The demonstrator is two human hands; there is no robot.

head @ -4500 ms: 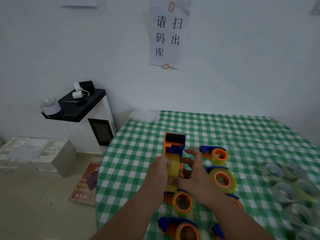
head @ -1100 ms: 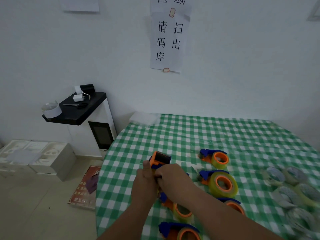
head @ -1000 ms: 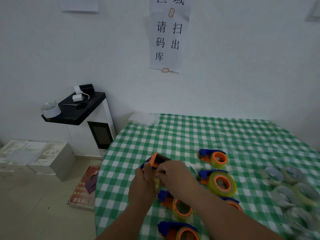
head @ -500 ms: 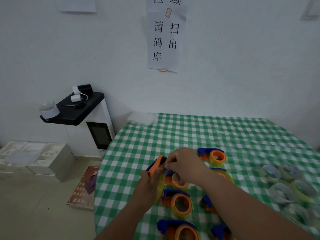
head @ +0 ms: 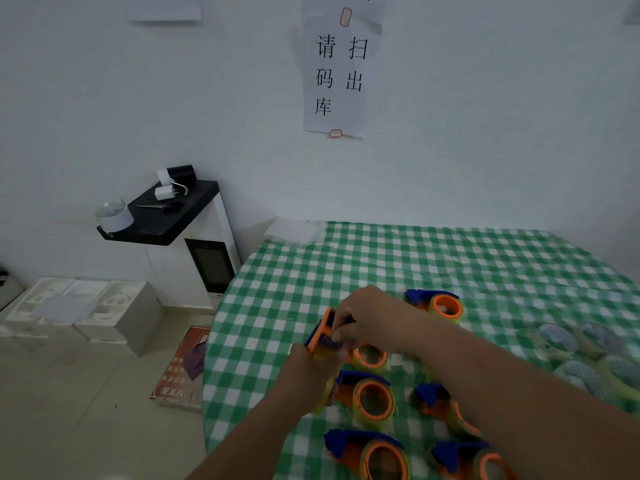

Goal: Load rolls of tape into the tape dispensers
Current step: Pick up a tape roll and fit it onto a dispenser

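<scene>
Loaded dispensers [head: 375,398] crowd table [head: 450,258]; loose rolls [head: 588,355] right.

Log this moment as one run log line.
step: loading tape | left hand: holds orange-and-blue tape dispenser | right hand: pinches at its top | loaded dispensers on green checked tablecloth

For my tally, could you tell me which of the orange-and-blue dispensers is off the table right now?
Only the dispenser gripped by both the left hand and right hand; the rest lie on the tablecloth.

Stockroom: wall sign [head: 341,74], floor boxes [head: 79,313].
</scene>
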